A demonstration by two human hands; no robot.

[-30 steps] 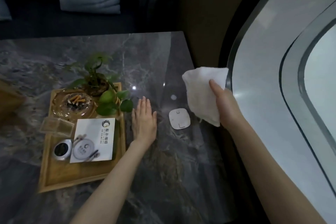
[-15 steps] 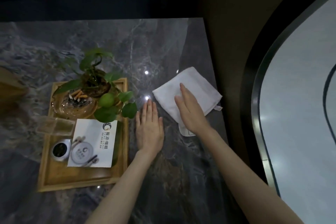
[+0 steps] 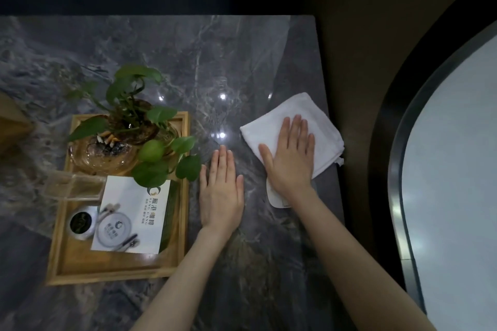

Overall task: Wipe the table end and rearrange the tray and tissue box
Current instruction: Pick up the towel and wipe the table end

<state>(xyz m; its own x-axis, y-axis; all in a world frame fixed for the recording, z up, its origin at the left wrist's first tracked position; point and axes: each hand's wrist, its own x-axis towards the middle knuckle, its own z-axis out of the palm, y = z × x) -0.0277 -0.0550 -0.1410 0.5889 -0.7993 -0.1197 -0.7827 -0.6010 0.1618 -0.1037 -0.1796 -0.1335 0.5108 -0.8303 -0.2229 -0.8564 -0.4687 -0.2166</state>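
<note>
The grey marbled table [image 3: 166,56] shines under the lights, and its right end is where my white cloth [image 3: 320,126] lies spread flat, close to the edge, one frayed corner hanging just past it. The wooden tray [image 3: 185,196] sits to the left of that, rectangular, low-rimmed and square to the table, loaded with small items. At the far left edge I see a tan corner [image 3: 13,123]; I cannot tell whether it is the tissue box.

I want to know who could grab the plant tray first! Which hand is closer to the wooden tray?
Left. The left hand lies flat on the grey marble table just beside the rectangular wooden tray; the right hand presses the white cloth, farther away near the table's end.
</note>
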